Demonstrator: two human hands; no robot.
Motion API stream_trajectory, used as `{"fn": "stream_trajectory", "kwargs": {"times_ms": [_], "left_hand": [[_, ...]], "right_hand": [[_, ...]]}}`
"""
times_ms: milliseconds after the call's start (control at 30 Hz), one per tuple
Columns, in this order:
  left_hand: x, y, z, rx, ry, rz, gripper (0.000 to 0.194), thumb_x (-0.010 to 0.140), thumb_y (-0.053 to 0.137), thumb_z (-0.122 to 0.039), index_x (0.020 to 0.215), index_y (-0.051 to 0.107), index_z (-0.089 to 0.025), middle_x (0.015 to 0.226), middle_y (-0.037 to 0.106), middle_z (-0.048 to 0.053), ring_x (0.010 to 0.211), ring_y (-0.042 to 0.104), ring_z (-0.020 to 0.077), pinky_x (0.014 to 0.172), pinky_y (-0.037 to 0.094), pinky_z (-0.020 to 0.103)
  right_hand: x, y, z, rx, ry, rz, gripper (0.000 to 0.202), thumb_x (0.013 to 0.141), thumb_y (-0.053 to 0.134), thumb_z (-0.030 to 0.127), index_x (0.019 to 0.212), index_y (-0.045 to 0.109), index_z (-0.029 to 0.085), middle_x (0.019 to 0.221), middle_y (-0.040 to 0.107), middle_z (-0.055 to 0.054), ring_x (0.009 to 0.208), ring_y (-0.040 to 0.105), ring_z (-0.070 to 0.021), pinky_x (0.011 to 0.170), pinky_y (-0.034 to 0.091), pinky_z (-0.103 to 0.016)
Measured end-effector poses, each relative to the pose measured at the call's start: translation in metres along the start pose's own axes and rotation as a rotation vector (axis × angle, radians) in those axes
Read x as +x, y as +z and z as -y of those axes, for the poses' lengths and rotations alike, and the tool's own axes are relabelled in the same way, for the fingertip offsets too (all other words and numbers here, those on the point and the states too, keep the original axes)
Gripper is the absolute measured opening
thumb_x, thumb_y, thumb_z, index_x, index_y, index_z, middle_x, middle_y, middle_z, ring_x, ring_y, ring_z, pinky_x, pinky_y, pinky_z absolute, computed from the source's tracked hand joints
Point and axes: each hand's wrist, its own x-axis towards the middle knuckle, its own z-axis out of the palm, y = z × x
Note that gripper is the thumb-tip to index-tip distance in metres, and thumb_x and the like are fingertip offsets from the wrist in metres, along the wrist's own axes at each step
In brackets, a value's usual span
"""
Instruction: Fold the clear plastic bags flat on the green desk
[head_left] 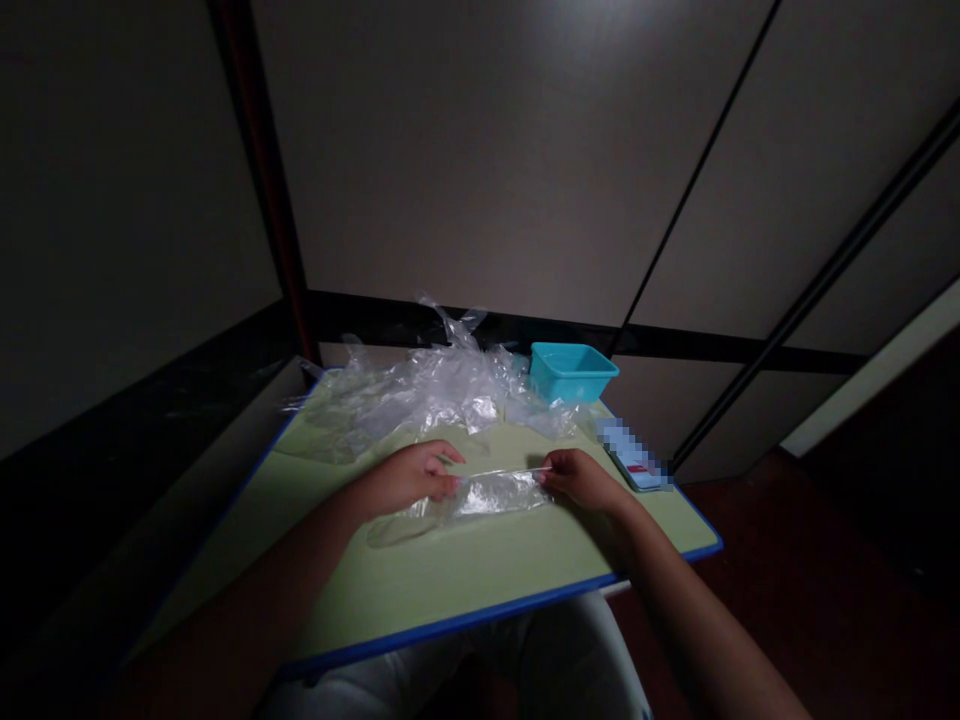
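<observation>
A clear, thin plastic piece (499, 493) stretches between my two hands, low over the green tabletop. My left hand (420, 474) pinches its left part between thumb and fingers, with the index finger reaching out above it. At the other end, my right hand (576, 478) has its fingers closed on the upper right edge. A looser flap of the plastic lies to the left, below my left hand. Behind the hands spreads a heap of crumpled clear plastic (450, 385).
The green table (420, 595) has a blue edge. A turquoise basket (571, 376) stands at the back right, beside the heap. A phone (636, 458) lies near the right edge. Pale panels rise behind the table, and my legs show below its front edge.
</observation>
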Motion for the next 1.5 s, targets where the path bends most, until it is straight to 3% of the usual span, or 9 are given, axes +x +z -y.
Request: {"fn": "stream_trajectory", "kwargs": {"times_ms": [200,333,633,900,1200,1500], "left_hand": [[0.004,0.007,0.008,0.167,0.075,-0.038,0.023,0.067,0.06,-0.033,0.083,0.052,-0.017,0.062,0.057,-0.004,0.058,0.053,0.0134,0.053,0.036,0.022],[0.003,0.006,0.009,0.265,0.132,-0.038,0.017,0.073,0.053,-0.029,0.085,0.054,-0.017,0.06,0.054,-0.004,0.058,0.051,0.0129,0.053,0.035,0.021],[0.004,0.002,0.012,0.44,0.226,-0.026,0.025,0.08,0.042,-0.024,0.095,0.062,-0.019,0.073,0.058,-0.001,0.071,0.054,0.0148,0.065,0.037,0.023],[0.007,0.008,0.008,0.332,0.157,-0.038,0.025,0.073,0.054,-0.032,0.092,0.059,-0.017,0.071,0.057,-0.001,0.068,0.054,0.0155,0.06,0.038,0.023],[0.008,0.006,0.011,0.518,0.254,-0.122,0.024,0.078,0.046,-0.025,0.096,0.06,-0.02,0.068,0.055,-0.002,0.063,0.051,0.0133,0.057,0.033,0.021],[0.007,0.005,0.005,0.706,0.324,-0.146,0.028,0.078,0.045,-0.015,0.095,0.065,-0.025,0.089,0.065,0.001,0.084,0.056,0.0175,0.074,0.038,0.024]], "right_hand": [[0.004,0.007,-0.009,0.046,-0.044,-0.082,0.026,0.075,0.058,0.04,0.073,0.055,0.014,0.06,0.056,-0.001,0.052,0.047,-0.0106,0.048,0.034,-0.022],[0.004,0.005,-0.012,0.089,-0.09,-0.149,0.025,0.076,0.056,0.036,0.091,0.052,0.016,0.068,0.056,0.0,0.055,0.048,-0.0113,0.049,0.035,-0.022],[0.004,0.004,-0.015,-0.082,-0.212,-0.224,0.015,0.077,0.053,0.026,0.088,0.054,0.016,0.079,0.057,-0.002,0.07,0.051,-0.0139,0.063,0.039,-0.026],[0.004,0.005,-0.012,-0.139,-0.184,-0.241,0.014,0.075,0.051,0.023,0.087,0.054,0.017,0.073,0.056,-0.001,0.066,0.052,-0.0142,0.062,0.039,-0.025],[0.007,0.011,-0.009,-0.331,-0.143,-0.342,0.016,0.075,0.047,0.015,0.088,0.055,0.019,0.072,0.06,0.0,0.065,0.053,-0.014,0.06,0.037,-0.023],[0.006,0.016,-0.001,-0.509,-0.141,-0.357,0.018,0.077,0.045,0.013,0.09,0.056,0.02,0.071,0.062,-0.002,0.062,0.054,-0.0152,0.058,0.035,-0.022]]}}
